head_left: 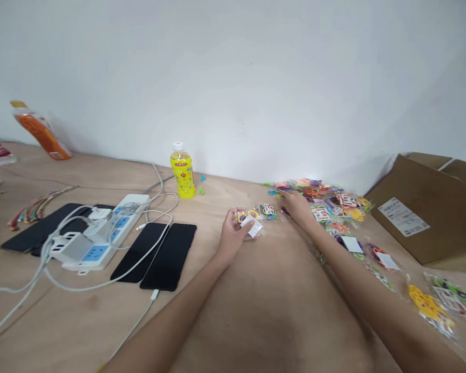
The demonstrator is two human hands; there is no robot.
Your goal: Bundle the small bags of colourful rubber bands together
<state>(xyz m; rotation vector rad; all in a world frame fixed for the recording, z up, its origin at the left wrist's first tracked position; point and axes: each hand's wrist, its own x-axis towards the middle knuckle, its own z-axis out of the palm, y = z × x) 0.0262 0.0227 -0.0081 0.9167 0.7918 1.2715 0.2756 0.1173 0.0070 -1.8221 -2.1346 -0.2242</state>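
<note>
Pinched between the thumb and fingers of the left hand (233, 233), in the head view, is a small clear plastic packet with yellow ring-shaped pieces and a white paper square (251, 226), held above the middle of the light brown wooden table (256, 316). Further back, the right hand (295, 204) reaches to the left end of a heap of clear packets with multicoloured plastic pieces (314, 187) along the table's back edge; its fingertips are too hidden to tell whether they grip anything. Between the hands lies a clear packet with a red-and-white card (269, 210).

Work looks partway along: these two packets already contain pieces and paper, as do others scattered from the heap toward the table's near right corner, past the brown cardboard box (423, 212). Small loose blue and green plastic pieces (203, 178) near the back edge remain unbagged. Whether the held packet is sealed cannot be seen.
</note>
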